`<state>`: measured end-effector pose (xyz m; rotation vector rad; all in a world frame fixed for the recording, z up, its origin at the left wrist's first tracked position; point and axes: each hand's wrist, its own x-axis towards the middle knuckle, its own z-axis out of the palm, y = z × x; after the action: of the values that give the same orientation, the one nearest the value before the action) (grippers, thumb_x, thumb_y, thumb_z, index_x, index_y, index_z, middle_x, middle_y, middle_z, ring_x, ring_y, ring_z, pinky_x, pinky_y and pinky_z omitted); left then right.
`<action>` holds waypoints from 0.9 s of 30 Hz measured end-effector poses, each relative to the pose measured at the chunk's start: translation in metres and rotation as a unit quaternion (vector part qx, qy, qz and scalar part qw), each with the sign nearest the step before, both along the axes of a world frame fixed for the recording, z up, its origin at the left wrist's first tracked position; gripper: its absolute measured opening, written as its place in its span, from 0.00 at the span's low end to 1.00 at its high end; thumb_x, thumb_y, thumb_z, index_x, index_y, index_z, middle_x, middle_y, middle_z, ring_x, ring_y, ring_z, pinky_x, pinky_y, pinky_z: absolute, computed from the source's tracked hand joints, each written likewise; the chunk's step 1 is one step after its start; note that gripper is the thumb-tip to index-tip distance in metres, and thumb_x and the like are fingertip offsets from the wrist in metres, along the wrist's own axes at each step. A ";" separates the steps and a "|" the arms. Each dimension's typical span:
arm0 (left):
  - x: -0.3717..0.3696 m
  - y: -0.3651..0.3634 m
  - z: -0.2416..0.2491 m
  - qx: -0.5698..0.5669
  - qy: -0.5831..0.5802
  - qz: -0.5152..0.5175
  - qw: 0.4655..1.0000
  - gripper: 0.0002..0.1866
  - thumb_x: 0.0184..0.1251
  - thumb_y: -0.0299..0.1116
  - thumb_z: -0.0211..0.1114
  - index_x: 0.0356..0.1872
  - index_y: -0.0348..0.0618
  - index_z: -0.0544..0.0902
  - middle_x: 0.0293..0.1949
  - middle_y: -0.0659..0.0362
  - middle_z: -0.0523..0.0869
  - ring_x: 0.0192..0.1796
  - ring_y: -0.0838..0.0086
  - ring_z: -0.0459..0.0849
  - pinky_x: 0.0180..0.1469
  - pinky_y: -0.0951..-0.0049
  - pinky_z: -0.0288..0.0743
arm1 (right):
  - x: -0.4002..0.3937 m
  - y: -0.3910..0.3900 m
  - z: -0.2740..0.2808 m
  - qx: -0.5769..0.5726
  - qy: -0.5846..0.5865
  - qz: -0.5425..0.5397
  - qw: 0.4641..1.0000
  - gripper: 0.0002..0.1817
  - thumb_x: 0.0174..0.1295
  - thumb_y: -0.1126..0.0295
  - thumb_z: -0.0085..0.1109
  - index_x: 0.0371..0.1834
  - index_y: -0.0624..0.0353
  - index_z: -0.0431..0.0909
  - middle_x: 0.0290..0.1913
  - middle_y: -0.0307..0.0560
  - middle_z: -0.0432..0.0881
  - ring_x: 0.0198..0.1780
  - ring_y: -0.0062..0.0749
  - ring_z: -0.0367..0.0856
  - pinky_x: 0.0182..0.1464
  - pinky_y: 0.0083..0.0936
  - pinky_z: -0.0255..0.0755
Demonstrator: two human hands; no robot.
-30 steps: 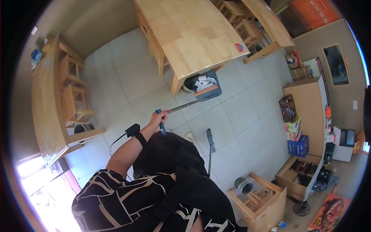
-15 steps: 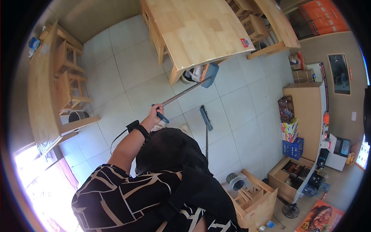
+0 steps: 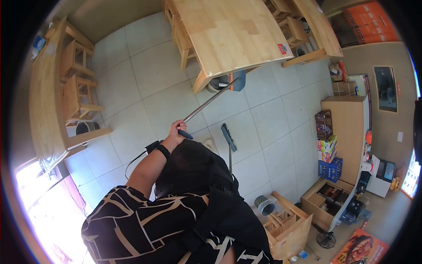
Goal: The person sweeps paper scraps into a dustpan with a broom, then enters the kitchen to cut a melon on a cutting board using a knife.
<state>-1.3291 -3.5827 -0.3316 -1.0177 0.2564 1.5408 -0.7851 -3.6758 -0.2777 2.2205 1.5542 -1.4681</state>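
My left hand [image 3: 178, 130], a dark band on its wrist, is wrapped round the grip of a long-handled dustpan [image 3: 238, 81]. The metal shaft slants away to the upper right. The grey pan, with an orange inner side, is tipped beside the mouth of a bin [image 3: 215, 84] at the table's corner. Something white shows at the bin's opening; what it is I cannot make out. A broom [image 3: 228, 137] rests its bristled head on or near the tiles, its stick running back to my right side. My right hand is hidden behind my body and dark clothing.
A wooden table [image 3: 233, 35] overhangs the bin, with stools at its left. Another table [image 3: 46, 97] with stools [image 3: 79, 99] stands left. To the right are a counter [image 3: 345, 127], stacked crates [image 3: 330, 169], a stool stack [image 3: 288, 231] and a small basket [image 3: 265, 205].
The pan has tilted and shifted slightly up, and less white stuff shows at the bin. The broom head has moved a little left. My left hand keeps its hold.
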 end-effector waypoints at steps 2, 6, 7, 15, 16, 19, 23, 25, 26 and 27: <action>0.000 -0.007 -0.005 0.033 -0.016 -0.005 0.999 0.09 0.56 0.28 0.54 0.20 0.43 0.66 0.16 0.66 0.69 0.12 0.89 0.64 0.15 0.90 0.59 | -0.009 -0.001 -0.005 -0.004 0.001 0.007 1.000 0.27 0.55 0.70 0.54 0.59 0.64 0.61 0.47 0.52 0.75 0.45 0.30 0.75 0.46 0.21 0.67; 0.005 -0.020 -0.010 0.076 -0.046 0.019 0.996 0.09 0.58 0.28 0.53 0.20 0.42 0.66 0.17 0.66 0.69 0.12 0.89 0.64 0.16 0.90 0.60 | -0.016 -0.004 -0.007 -0.007 0.007 0.013 1.000 0.27 0.55 0.70 0.54 0.59 0.64 0.61 0.48 0.52 0.75 0.46 0.30 0.74 0.46 0.21 0.67; 0.007 -0.022 -0.010 0.083 -0.066 0.028 0.994 0.09 0.58 0.28 0.53 0.20 0.42 0.66 0.17 0.66 0.69 0.12 0.89 0.64 0.17 0.90 0.61 | -0.016 -0.005 -0.007 -0.006 0.009 0.015 1.000 0.27 0.55 0.70 0.54 0.59 0.64 0.61 0.48 0.52 0.75 0.46 0.30 0.74 0.46 0.21 0.67; 0.005 -0.028 -0.011 0.104 -0.104 0.038 0.988 0.09 0.59 0.28 0.52 0.20 0.42 0.66 0.17 0.66 0.69 0.13 0.88 0.64 0.17 0.90 0.61 | -0.023 -0.015 -0.003 -0.006 0.013 0.019 1.000 0.27 0.56 0.70 0.54 0.59 0.64 0.61 0.49 0.52 0.74 0.47 0.31 0.74 0.47 0.21 0.66; 0.004 -0.026 -0.010 0.104 -0.098 0.033 0.989 0.09 0.59 0.28 0.52 0.20 0.42 0.66 0.17 0.66 0.69 0.13 0.89 0.64 0.17 0.90 0.61 | -0.024 -0.015 -0.003 -0.005 0.014 0.019 1.000 0.27 0.56 0.70 0.54 0.59 0.64 0.61 0.49 0.52 0.74 0.47 0.31 0.74 0.48 0.21 0.66; -0.002 -0.019 -0.007 0.100 -0.096 0.021 0.990 0.09 0.59 0.28 0.53 0.20 0.43 0.66 0.17 0.66 0.69 0.13 0.89 0.64 0.17 0.90 0.60 | -0.028 -0.017 -0.003 -0.002 0.016 0.018 1.000 0.27 0.56 0.70 0.54 0.59 0.64 0.61 0.50 0.52 0.74 0.48 0.31 0.73 0.48 0.21 0.66; -0.004 -0.020 -0.002 0.089 -0.053 -0.012 0.995 0.09 0.58 0.29 0.55 0.20 0.45 0.66 0.16 0.67 0.68 0.13 0.90 0.63 0.17 0.90 0.59 | -0.034 -0.018 -0.005 0.003 0.022 0.019 1.000 0.27 0.56 0.70 0.54 0.59 0.64 0.61 0.50 0.52 0.73 0.48 0.31 0.73 0.48 0.21 0.66; -0.006 -0.018 0.001 0.084 -0.037 -0.029 0.995 0.09 0.57 0.30 0.55 0.20 0.45 0.66 0.16 0.68 0.68 0.13 0.90 0.63 0.17 0.90 0.58 | -0.036 -0.020 -0.007 0.007 0.025 0.019 0.999 0.27 0.56 0.70 0.54 0.59 0.64 0.61 0.51 0.52 0.73 0.49 0.31 0.73 0.49 0.21 0.66; -0.007 -0.017 0.005 0.079 -0.022 -0.043 0.996 0.09 0.57 0.30 0.55 0.21 0.46 0.67 0.16 0.68 0.68 0.13 0.90 0.63 0.16 0.90 0.57 | -0.037 -0.019 -0.008 0.008 0.028 0.019 0.999 0.27 0.56 0.70 0.54 0.59 0.64 0.61 0.51 0.52 0.73 0.49 0.31 0.73 0.49 0.21 0.66; -0.009 -0.015 0.009 0.080 -0.022 -0.044 0.996 0.09 0.57 0.30 0.55 0.21 0.46 0.67 0.16 0.68 0.68 0.13 0.90 0.63 0.16 0.90 0.57 | -0.038 -0.019 -0.008 0.009 0.029 0.021 0.999 0.27 0.56 0.70 0.54 0.59 0.64 0.61 0.51 0.52 0.73 0.49 0.31 0.73 0.49 0.21 0.66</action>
<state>-1.3384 -3.5981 -0.3231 -0.9024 0.1429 1.4343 -0.8234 -3.6951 -0.2860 2.1601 1.6278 -1.5265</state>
